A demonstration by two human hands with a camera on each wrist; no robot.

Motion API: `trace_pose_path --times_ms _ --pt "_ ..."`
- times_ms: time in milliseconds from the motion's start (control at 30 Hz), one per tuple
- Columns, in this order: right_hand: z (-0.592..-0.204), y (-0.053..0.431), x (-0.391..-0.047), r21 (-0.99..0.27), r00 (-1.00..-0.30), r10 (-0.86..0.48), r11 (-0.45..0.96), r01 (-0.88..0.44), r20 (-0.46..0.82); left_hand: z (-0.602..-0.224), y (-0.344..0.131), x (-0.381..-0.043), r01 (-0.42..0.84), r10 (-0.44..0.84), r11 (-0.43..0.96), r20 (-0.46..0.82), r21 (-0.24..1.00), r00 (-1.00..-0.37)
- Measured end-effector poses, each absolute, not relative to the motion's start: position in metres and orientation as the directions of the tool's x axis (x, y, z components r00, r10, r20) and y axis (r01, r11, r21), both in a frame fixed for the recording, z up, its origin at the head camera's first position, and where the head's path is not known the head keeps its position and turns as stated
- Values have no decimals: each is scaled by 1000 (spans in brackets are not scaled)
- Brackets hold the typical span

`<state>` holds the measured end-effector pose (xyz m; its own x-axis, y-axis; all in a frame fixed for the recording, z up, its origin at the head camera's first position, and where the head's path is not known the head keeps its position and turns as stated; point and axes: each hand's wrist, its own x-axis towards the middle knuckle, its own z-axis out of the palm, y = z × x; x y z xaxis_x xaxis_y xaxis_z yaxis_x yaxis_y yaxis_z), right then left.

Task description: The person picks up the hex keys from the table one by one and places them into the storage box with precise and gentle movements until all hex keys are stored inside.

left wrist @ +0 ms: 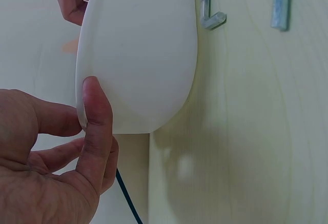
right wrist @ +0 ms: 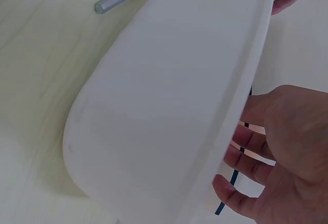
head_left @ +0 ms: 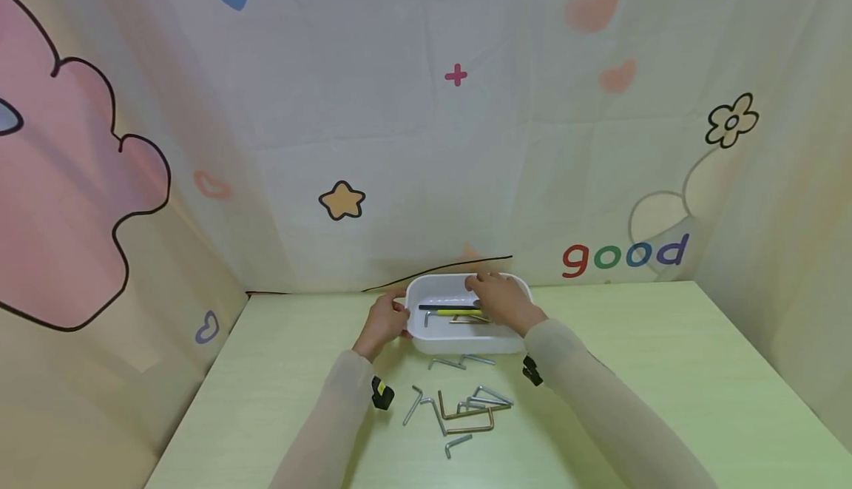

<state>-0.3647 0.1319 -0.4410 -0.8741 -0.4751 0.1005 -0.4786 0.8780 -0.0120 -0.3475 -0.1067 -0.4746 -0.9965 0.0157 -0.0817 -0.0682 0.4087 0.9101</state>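
A white plastic tray (head_left: 466, 345) stands at the back of the table. My left hand (head_left: 384, 320) grips its left end, thumb and fingers pinching the rim, as the left wrist view shows. Over the tray's right half reaches my right hand (head_left: 504, 301), its fingers loosely spread; the rim hides their tips in the right wrist view, and no held thing shows. Inside the tray lie a long black rod (head_left: 442, 308), a hex key with a yellow sleeve (head_left: 455, 313) and brass-coloured pieces (head_left: 466, 322) partly behind the right hand.
Several L-shaped hex keys lie in front of the tray, silver ones (head_left: 458, 442) and brass-coloured ones (head_left: 469, 430); some overlap. Two silver hex keys (head_left: 477, 359) lie close to the tray's front wall. Behind the table hangs a printed cloth (head_left: 413, 141).
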Motion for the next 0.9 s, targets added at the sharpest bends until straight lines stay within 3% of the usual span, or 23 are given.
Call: trace_pose_path --times_ms 267,900 --pt "-438 134 -348 -37 -868 -477 873 -486 139 -475 -107 -348 -65 16 395 -78 916 -997" --pt "-435 135 -299 44 -786 -550 826 -562 280 -477 -107 -347 -49 19 403 -61 914 -998"
